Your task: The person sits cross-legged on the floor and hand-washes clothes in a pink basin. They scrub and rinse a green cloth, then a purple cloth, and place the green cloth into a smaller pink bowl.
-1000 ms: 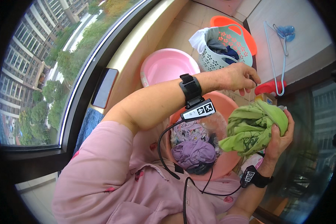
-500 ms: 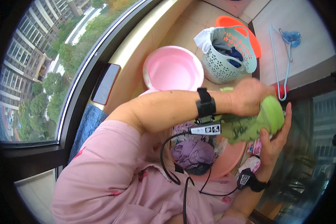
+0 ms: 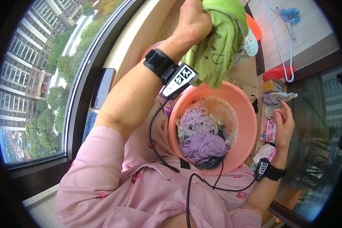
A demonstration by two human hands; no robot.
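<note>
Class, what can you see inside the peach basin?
The peach basin holds whitish suds, a patterned cloth, a lilac cloth and a dark cloth. Whatever lies beneath them is covered, so unseen.

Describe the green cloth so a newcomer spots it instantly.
Start at the big round coral tub by the person's lap. Above its far edge in the picture, the left hand grips the green cloth, which hangs bunched. Bright lime with dark markings, it stands apart from the pale mint basket behind it.

At the upper centre, the pale basket (image 3: 250, 45) is partly blocked by the green cloth (image 3: 219, 45). In mid-frame, open room is left over the orange basin (image 3: 247, 123), whose right side is lined by packets (image 3: 270, 131).
</note>
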